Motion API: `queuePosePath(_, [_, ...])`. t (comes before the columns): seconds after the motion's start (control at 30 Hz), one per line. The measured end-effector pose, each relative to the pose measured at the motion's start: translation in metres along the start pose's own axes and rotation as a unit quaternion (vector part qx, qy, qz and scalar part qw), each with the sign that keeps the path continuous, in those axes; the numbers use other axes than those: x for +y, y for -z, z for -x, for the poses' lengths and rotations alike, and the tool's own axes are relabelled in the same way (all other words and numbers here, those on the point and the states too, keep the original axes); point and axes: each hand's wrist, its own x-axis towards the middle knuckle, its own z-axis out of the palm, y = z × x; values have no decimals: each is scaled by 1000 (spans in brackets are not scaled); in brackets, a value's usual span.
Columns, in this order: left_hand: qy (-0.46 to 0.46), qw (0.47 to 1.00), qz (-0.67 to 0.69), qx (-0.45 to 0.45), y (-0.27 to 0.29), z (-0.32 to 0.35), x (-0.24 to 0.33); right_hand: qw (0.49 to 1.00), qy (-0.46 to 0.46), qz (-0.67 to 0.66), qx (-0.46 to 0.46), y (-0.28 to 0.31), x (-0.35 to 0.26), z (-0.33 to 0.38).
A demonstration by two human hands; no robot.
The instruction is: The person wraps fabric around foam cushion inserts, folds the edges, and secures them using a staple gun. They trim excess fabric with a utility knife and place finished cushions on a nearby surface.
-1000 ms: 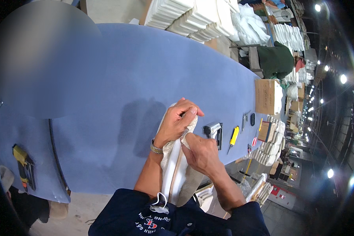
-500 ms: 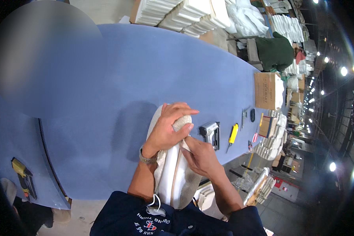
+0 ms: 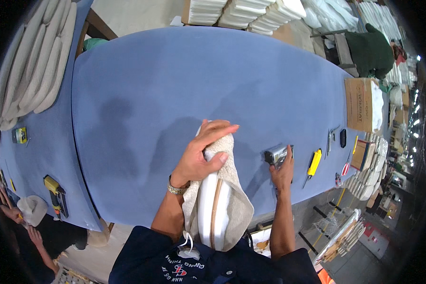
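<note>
Head view, left hand (image 3: 201, 158) gripping towel (image 3: 229, 189) at table edge, right hand (image 3: 282, 173) grasping tape dispenser (image 3: 277, 155).

The left hand (image 3: 201, 154) lies on top of a towel (image 3: 222, 199) at the near edge of the table (image 3: 175, 80). Well to its right, the right hand (image 3: 283, 173) touches a small tool (image 3: 277, 154) on the table. Right of that hand lie a cutter (image 3: 314, 163), then a clip (image 3: 343, 138), and beyond them a box (image 3: 359, 104). Far left of the left hand lies a tape measure (image 3: 20, 135), with a stapler (image 3: 56, 194) nearer the table edge.
</note>
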Motion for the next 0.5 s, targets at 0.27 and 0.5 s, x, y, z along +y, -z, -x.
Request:
queuePosePath(0.27, [-17,1000,-19,5,-7,-4,-3,923,153,-322,-147,116,-99,16])
queuePosePath(0.5, [-17,1000,-11,3,-4,-2,-2,879,309,-221,-289,147,-176,1])
